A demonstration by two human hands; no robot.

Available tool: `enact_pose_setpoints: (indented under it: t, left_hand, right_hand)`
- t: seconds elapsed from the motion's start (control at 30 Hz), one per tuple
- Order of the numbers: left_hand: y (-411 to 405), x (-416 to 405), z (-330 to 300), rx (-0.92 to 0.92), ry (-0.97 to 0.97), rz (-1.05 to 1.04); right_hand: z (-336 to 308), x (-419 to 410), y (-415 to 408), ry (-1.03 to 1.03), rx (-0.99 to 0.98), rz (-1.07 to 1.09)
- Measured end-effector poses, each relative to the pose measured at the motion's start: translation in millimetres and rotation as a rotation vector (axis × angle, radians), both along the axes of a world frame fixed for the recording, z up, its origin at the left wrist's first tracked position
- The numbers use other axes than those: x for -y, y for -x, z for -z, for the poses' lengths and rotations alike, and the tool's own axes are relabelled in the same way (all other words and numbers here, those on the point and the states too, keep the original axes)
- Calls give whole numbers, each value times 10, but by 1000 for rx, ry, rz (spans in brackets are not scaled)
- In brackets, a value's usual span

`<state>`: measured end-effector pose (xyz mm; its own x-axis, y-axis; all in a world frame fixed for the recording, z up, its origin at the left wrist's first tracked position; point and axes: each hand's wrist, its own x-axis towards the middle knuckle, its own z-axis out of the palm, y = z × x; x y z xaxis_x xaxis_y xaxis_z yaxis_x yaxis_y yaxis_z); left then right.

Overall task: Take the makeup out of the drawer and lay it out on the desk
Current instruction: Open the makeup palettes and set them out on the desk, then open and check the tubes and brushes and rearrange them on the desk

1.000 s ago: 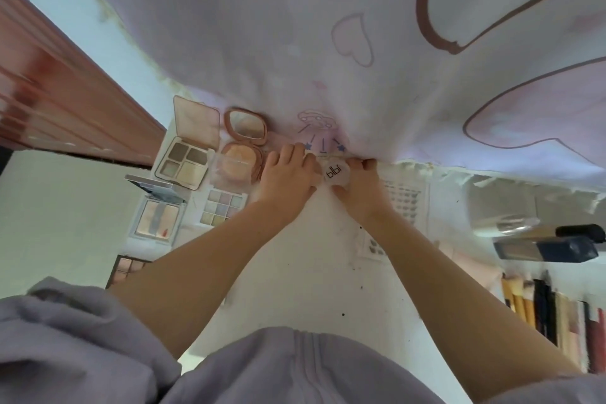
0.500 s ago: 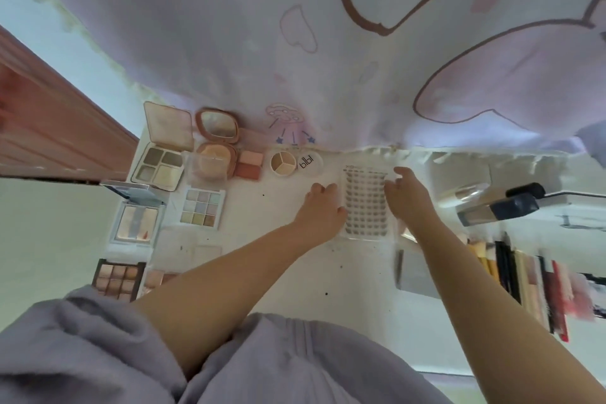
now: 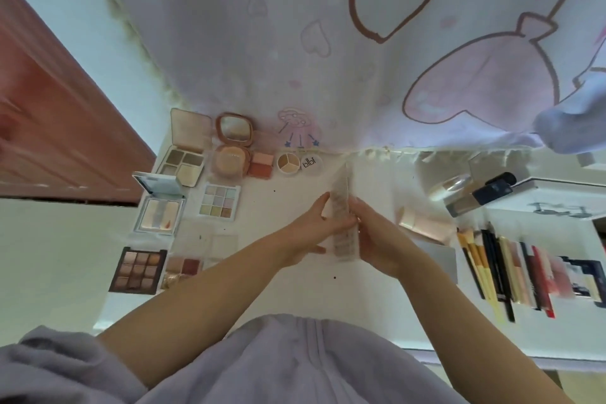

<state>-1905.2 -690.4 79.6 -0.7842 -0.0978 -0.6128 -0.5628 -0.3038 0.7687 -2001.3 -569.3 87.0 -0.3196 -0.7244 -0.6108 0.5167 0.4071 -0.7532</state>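
Observation:
A clear flat plastic case (image 3: 342, 223) with rows of small pieces stands tilted on its edge over the middle of the white desk (image 3: 295, 292). My left hand (image 3: 313, 229) holds its left side and my right hand (image 3: 373, 239) grips its right side. Makeup lies laid out at the left: open palettes (image 3: 182, 162), a round pink compact (image 3: 231, 159), a blush (image 3: 261, 165), a three-shade pot (image 3: 289, 163) with its white lid (image 3: 311, 163), a pastel palette (image 3: 219, 201) and a brown palette (image 3: 138, 270).
Brushes, pencils and lipsticks (image 3: 511, 269) lie in a row at the right. A foundation bottle (image 3: 472, 198) and a pink tube (image 3: 423, 223) lie behind them. A grey card (image 3: 442, 259) sits beside my right wrist. A printed curtain (image 3: 328, 43) hangs behind the desk.
Both hands left the white lid by the curtain, reached the flat clear case, and now have lifted it up onto its edge between them.

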Motion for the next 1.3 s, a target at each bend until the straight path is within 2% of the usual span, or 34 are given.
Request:
enact_pose_setpoints:
  t: [0.23,0.37,0.47,0.53,0.6,0.7,0.83,0.97,1.13,1.3]
  left_hand:
    - [-592,278,-175,-98,-48,-42]
    - [-856,504,-227,-158,-159,-64]
    - [-1050,671,-206,-130,-213,-227]
    - [-1140,760,-174,-67,-92,-400]
    - [-1178,817,-153,-35,142,-501]
    - [-1159,858,-165,-38,411,-584]
    - [-1102,901,-122,-12,511,-616]
    - [-1049,921,-33,51,571,-575]
    - [-955,938,15,152,875,-482]
    - [-897,923,59,304,856,-465]
  right_hand:
    - [-117,222,-410,149,-10,-48]
    - [6,223,-485,304,183,-27]
    - [131,93,-393,169,231,192]
    - [293,-13,-334,54,148,316]
    - [407,-2,-349,-23,50,364]
    - [463,197,-450,-144,-164,287]
    - [471,529,-450,-321,-560,106]
    - [504,647,-356,-449,-818,-80]
    - [572,635,-330,-480,-905,-114]
    - [593,619,-303,-460,-905,-140]
